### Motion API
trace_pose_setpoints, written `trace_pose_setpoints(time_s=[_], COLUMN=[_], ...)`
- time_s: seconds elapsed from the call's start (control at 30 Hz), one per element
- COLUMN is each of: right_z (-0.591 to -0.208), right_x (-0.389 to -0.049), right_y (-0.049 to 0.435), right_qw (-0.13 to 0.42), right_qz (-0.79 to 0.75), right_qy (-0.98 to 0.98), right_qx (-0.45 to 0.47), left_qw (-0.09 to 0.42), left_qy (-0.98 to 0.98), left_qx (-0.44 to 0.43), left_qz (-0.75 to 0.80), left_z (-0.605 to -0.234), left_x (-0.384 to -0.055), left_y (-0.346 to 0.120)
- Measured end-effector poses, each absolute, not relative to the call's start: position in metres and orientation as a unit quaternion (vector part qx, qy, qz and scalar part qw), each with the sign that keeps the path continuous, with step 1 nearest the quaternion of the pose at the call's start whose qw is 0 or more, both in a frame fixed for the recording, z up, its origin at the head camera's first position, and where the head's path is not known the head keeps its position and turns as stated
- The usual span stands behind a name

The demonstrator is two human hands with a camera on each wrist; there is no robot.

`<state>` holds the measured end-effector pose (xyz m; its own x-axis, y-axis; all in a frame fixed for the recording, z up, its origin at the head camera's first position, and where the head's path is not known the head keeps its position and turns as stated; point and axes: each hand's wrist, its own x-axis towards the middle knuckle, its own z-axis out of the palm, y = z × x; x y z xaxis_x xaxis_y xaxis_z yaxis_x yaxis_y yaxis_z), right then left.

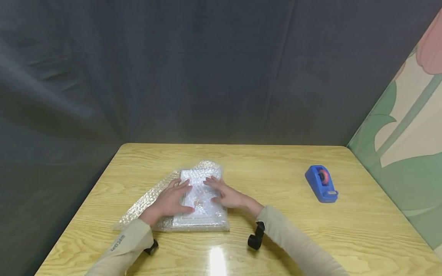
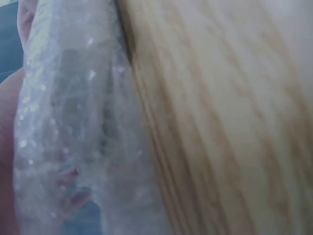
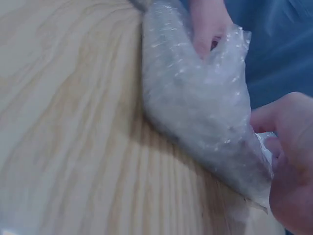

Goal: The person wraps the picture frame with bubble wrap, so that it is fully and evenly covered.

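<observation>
A flat rectangular picture frame (image 1: 198, 221) with a pale silvery border lies on the table, seen through clear bubble wrap (image 1: 143, 205). My left hand (image 1: 169, 202) rests on the left part of the wrapped frame, fingers and thumb spread. On its right part lies my right hand (image 1: 228, 194), fingers reaching inward across the wrap. In the left wrist view the bubble wrap (image 2: 83, 107) fills the left side. The right wrist view shows my right hand (image 3: 293, 156) at one end of the bubble wrap (image 3: 195, 103), with my left hand (image 3: 210, 24) beyond.
A blue tape dispenser (image 1: 322, 184) holding a reddish roll stands at the right of the wooden table (image 1: 276, 172). Loose bubble wrap spreads out left of the frame. Dark cloth (image 1: 207, 73) hangs behind the table, and a flower-patterned surface (image 1: 407, 153) borders the right edge.
</observation>
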<state>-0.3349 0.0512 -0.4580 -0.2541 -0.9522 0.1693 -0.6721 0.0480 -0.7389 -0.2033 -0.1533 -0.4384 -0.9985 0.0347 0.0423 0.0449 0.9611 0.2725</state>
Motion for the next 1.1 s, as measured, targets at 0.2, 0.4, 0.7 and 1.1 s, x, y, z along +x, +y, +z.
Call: trace_pose_setpoints(time_s=[0.2, 0.4, 0.7, 1.1], right_z=[-0.461, -0.468, -0.473, -0.477], right_x=[-0.337, -0.335, -0.324, -0.325], right_y=[0.060, 0.059, 0.045, 0.044], right_qw=[0.142, 0.123, 0.041, 0.036], right_qz=[-0.320, -0.298, -0.231, -0.263], right_qy=[0.741, 0.768, 0.807, 0.798], right_qx=[-0.573, -0.554, -0.542, -0.541], left_qw=[0.015, 0.015, 0.020, 0.014], left_qy=[-0.990, -0.989, -0.988, -0.988], left_qx=[-0.016, -0.009, 0.001, -0.005], left_qz=[-0.141, -0.144, -0.153, -0.156], left_z=[-0.439, -0.440, -0.439, -0.439], left_x=[-0.204, -0.205, -0.204, -0.203], left_y=[-0.152, -0.151, -0.150, -0.152])
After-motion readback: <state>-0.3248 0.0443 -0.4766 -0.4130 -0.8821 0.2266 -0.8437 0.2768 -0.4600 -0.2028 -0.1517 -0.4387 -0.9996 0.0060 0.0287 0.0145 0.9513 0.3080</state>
